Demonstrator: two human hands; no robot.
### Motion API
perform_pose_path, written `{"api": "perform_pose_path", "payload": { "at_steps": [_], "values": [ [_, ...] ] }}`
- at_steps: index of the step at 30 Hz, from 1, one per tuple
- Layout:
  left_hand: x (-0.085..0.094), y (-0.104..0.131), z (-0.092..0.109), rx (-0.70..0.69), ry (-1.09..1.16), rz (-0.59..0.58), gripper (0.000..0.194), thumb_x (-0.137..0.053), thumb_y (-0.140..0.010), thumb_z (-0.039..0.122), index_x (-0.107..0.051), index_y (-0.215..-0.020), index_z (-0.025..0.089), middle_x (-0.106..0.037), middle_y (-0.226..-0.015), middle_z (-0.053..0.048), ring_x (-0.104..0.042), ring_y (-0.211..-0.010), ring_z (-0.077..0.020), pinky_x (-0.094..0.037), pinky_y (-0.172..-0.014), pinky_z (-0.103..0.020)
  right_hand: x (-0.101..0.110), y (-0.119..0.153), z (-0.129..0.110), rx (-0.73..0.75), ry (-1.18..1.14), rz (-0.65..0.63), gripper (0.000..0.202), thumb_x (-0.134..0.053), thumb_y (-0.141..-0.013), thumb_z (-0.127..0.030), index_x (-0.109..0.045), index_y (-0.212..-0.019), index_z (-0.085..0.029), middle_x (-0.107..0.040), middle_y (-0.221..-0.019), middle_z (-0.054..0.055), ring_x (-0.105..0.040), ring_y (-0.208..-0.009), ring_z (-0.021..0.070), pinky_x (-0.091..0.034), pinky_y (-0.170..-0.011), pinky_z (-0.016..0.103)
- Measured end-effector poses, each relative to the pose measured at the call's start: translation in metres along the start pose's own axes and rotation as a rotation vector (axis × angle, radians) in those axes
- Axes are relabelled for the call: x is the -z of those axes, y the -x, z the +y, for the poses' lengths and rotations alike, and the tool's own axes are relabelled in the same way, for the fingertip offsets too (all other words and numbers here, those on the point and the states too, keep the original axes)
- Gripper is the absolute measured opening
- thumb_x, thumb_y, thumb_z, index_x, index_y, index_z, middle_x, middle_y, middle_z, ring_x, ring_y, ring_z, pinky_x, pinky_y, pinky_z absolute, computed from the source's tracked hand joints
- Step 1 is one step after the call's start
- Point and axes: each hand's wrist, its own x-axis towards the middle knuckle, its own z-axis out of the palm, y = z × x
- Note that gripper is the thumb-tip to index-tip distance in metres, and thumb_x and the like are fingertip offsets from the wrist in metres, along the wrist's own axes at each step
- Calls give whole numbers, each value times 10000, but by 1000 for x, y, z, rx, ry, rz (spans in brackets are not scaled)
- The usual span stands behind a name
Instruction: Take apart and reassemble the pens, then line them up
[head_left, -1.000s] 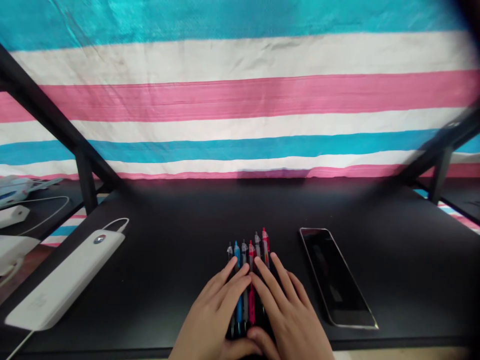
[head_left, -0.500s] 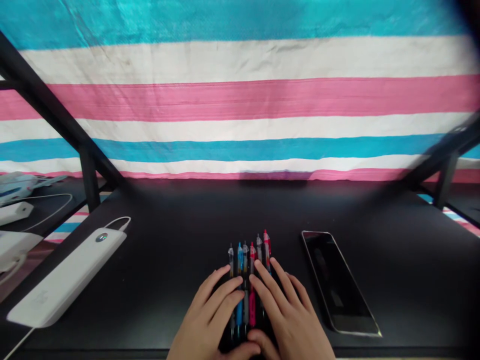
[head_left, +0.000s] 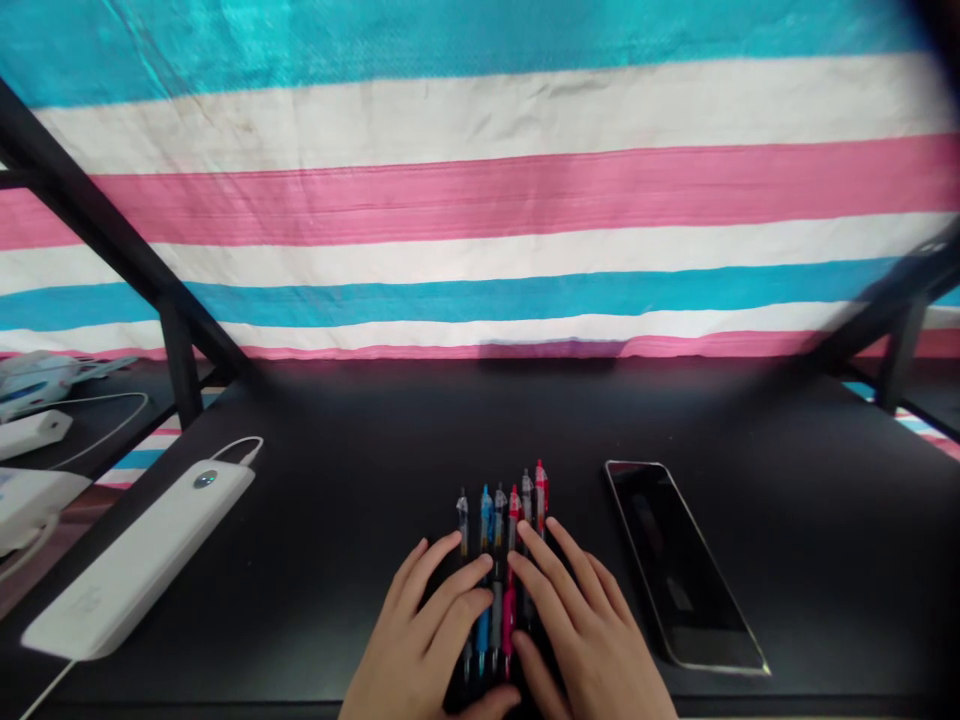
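Several click pens lie side by side on the black desk, pointing away from me. At the left is a dark pen [head_left: 463,525], then a blue pen [head_left: 482,630], a grey-black pen [head_left: 496,610] and a red pen [head_left: 509,610]. Further right are a clear dark-tipped pen [head_left: 527,490] and another red pen [head_left: 541,490], both reaching farther forward. My left hand [head_left: 424,635] rests over the left pens, fingers apart. From the other side, my right hand [head_left: 589,630] spreads its fingers on the right pens. Their lower ends are partly hidden by my hands.
A dark-screened phone [head_left: 682,565] lies to the right on the desk [head_left: 360,440]. A white power bank [head_left: 142,560] with a cable sits at the left. Black metal bars [head_left: 112,230] frame both sides, with a striped sheet [head_left: 480,200] behind.
Most of the pens have shifted slightly right with my right hand, widening the gap beside the leftmost dark pen. My right thumb has drawn away from my left thumb.
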Motion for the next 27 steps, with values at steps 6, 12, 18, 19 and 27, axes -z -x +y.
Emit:
{"api": "perform_pose_path", "payload": {
  "at_steps": [6, 12, 18, 19, 27],
  "values": [
    [0, 1, -5, -80, -82, -16, 630, -734, -833, 546, -624, -1287, 123, -754, -1275, -97, -669, -1207, -356, -603, -949, -525, 0, -2, 0, 10, 20, -5, 434, -545, -858, -205, -655, -1273, -144, -652, -1436, 97, -634, -1261, 356, -528, -889, 458],
    [-1, -2, -7, -119, -136, -41, 579, -703, -865, 531, -663, -1281, 131, -728, -1330, -60, -666, -1226, -328, -606, -958, -466, 0, -4, 0, 9, 28, 8, 449, -514, -830, -170, -657, -1254, -134, -678, -1403, 96, -656, -1232, 356, -542, -868, 460],
    [-3, -1, -9, -136, -128, -16, 583, -663, -898, 586, -687, -1273, 140, -737, -1315, -64, -681, -1211, -305, -605, -978, -430, -3, -2, 0, -24, -3, 48, 477, -499, -799, -142, -651, -1251, -157, -683, -1401, 81, -635, -1256, 330, -531, -891, 447],
    [-4, 1, -10, -133, -114, -18, 591, -663, -899, 590, -681, -1287, 144, -734, -1320, -67, -677, -1221, -301, -604, -982, -420, -3, -1, 0, -23, -12, 52, 476, -500, -797, -141, -649, -1249, -157, -685, -1397, 82, -631, -1258, 329, -530, -894, 446],
    [-9, 6, -10, -54, 67, -29, 515, -711, -911, 413, -636, -1350, 153, -707, -1357, -115, -637, -1288, -304, -594, -993, -371, 1, -4, 0, -17, -79, 47, 437, -511, -803, -120, -638, -1221, -140, -717, -1346, 101, -655, -1195, 333, -562, -851, 467]
  ]
}}
